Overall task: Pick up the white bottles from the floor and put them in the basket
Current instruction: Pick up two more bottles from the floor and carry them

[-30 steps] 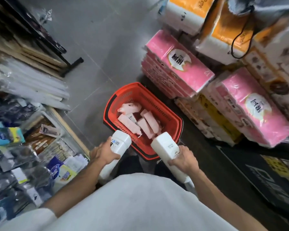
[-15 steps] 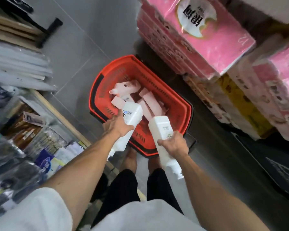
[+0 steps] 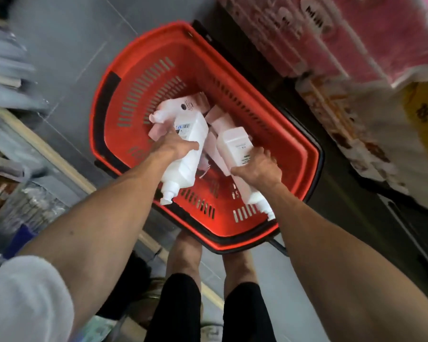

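Left hand [image 3: 177, 146] grasps the left bottle [image 3: 193, 127], right hand [image 3: 257, 166] the right bottle [image 3: 234, 141]; both bottles hang inside the red basket [image 3: 158, 77], parallel, caps toward the person, just above the piled bottles [image 3: 173, 107].

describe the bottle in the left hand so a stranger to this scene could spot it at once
Find the red basket on the grey floor; two white pump bottles are held over it. Yours is the left-hand bottle, gripped by the left hand, nozzle toward the person. Unlike the right-hand bottle, it shows a barcode sticker near its flat end.
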